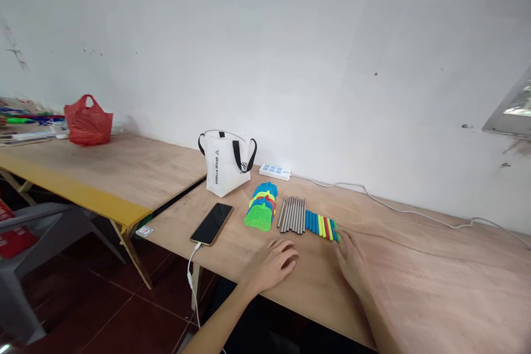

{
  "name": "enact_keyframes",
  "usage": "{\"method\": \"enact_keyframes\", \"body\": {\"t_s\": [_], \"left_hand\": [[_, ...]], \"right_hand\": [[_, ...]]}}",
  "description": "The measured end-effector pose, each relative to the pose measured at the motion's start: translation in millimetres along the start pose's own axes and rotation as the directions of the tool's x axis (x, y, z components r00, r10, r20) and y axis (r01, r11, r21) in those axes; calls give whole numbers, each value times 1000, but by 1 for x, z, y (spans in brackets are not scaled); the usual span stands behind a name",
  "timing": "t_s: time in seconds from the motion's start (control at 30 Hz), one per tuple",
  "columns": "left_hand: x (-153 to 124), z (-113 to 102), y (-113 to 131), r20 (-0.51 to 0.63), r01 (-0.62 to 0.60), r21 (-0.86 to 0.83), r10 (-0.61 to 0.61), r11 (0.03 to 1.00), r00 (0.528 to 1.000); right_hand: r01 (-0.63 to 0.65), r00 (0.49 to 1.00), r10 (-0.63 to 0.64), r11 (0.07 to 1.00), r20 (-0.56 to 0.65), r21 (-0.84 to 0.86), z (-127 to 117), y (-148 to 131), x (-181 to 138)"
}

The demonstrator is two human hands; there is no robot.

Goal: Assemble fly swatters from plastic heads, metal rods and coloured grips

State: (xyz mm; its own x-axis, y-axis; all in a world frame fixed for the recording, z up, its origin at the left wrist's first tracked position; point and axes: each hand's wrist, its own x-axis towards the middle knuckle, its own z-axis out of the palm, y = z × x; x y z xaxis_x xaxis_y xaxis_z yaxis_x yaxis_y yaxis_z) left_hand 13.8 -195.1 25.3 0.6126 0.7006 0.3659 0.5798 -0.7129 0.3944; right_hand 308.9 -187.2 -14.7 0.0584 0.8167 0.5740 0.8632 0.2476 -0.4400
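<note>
My left hand [271, 263] rests on the wooden table, fingers loosely bent and a little apart, with nothing in it. It lies in front of a row of grey metal rods [292, 215]. My right hand [350, 260], slightly blurred, is at the right end of a row of coloured tubes [321, 225], blue, yellow, red and green. Its fingers are apart beside the end green tube; whether they touch it I cannot tell. Left of the rods, flat mesh fly swatter heads [259, 217] in green, blue, red and yellow lie overlapped in a fanned stack.
A phone [212, 224] on a white cable lies left of the swatter heads. Behind stand a white bag [226, 168] with black handles and a power strip [274, 171], its cord running right along the wall. A red plastic bag [89, 124] sits on the left table.
</note>
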Motion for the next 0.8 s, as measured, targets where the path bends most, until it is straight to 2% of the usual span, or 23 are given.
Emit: {"method": "enact_keyframes", "body": {"t_s": [0.13,0.23,0.6,0.8], "left_hand": [[0,-1,5,-36,23,80,-20,997,999],[0,-1,5,-39,18,99,-14,995,999],[4,4,2,-48,1,114,5,993,999],[3,3,1,-36,-16,129,20,991,999]], "right_hand": [[93,983,-86,995,162,-34,2,-37,-38],[158,956,-137,986,259,-61,-2,-54,-47],[126,956,-97,988,276,-88,-11,-65,-37],[150,960,-115,981,255,-123,-12,-68,-36]]}}
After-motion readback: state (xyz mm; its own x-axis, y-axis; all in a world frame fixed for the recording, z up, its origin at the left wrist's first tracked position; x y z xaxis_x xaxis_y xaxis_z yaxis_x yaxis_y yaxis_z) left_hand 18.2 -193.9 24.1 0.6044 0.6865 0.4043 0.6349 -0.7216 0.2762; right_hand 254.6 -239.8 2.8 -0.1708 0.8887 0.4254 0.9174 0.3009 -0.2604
